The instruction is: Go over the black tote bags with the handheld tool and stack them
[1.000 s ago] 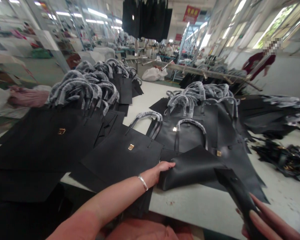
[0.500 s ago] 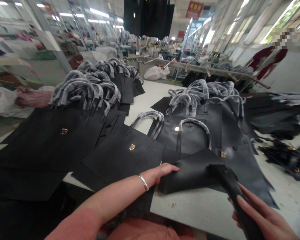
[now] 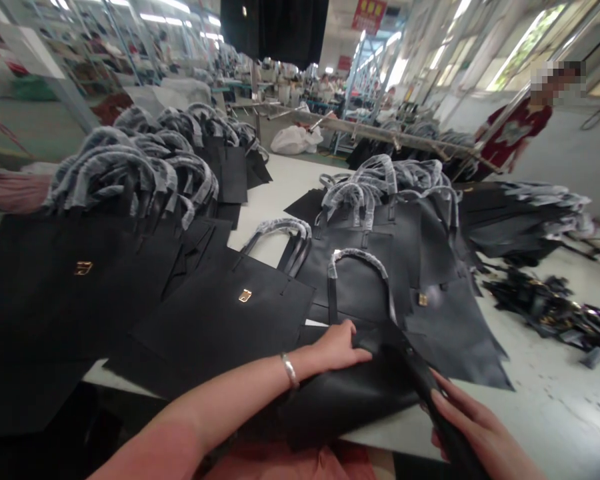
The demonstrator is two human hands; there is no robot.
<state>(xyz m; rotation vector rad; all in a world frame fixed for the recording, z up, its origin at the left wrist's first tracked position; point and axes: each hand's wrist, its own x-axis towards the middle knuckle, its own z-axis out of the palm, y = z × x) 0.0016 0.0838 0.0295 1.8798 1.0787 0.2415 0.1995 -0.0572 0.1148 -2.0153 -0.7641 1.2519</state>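
My left hand [image 3: 341,348] rests on a black panel [image 3: 350,400] with a wrapped handle at the front of the table, thumb and fingers apart. In my right hand [image 3: 460,407] is a long black tool [image 3: 443,400], its far end against the panel's right part; what kind of tool it is I cannot tell. A looped handle [image 3: 363,257] in clear wrap stands up just beyond my left hand. Left of it lies a black bag panel [image 3: 225,320] with a gold clasp [image 3: 245,295].
Piled black panels with wrapped handles [image 3: 120,173] cover the left; another pile [image 3: 380,180] lies right of centre. Black straps with metal parts [image 3: 555,307] are heaped on the white table [image 3: 540,400]. A person in dark red [image 3: 517,133] stands at the back right.
The panel under my hands has come nearer the front edge. My left hand's fingers have spread over it, and my right hand has moved left with the tool. The view has turned right.
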